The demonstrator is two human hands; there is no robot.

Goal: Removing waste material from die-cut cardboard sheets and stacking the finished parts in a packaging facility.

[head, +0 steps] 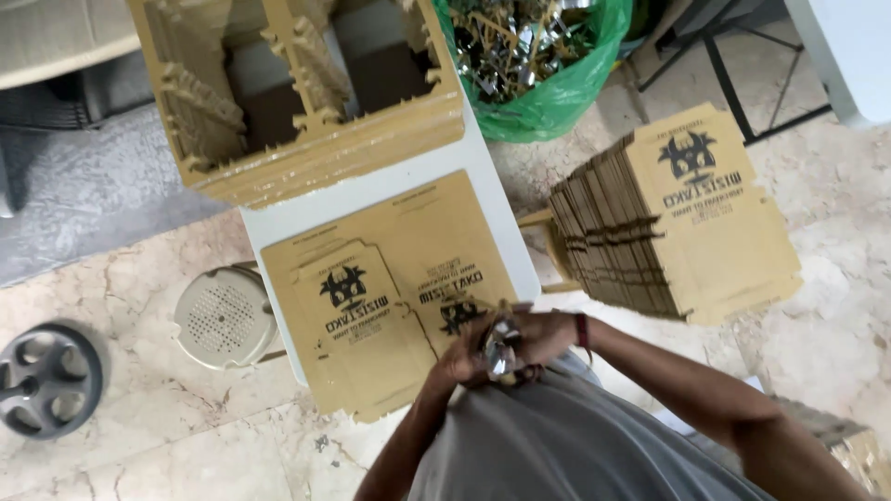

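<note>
- Close in, both hands meet in front of the person's grey shirt: the left hand (461,357) and the right hand (543,336) are curled tight together, their grip closed on a small shiny metallic piece (501,351), too blurred to tell more.
- A red band sits on the right wrist.
- Just beyond the hands, flat printed cardboard blanks (390,297) lie on the white worktop (371,199), overhanging its near edge.
- To the right, a tall stack of the same flat blanks (687,218) stands on the marble floor.
- Left of the worktop sit a round beige perforated stool (223,315) and a grey wheel (48,376).
- Farther back, cut-out cardboard waste frames (297,102) are piled on the worktop.
- Beside them, a green bag (557,93) holds shiny scraps.
</note>
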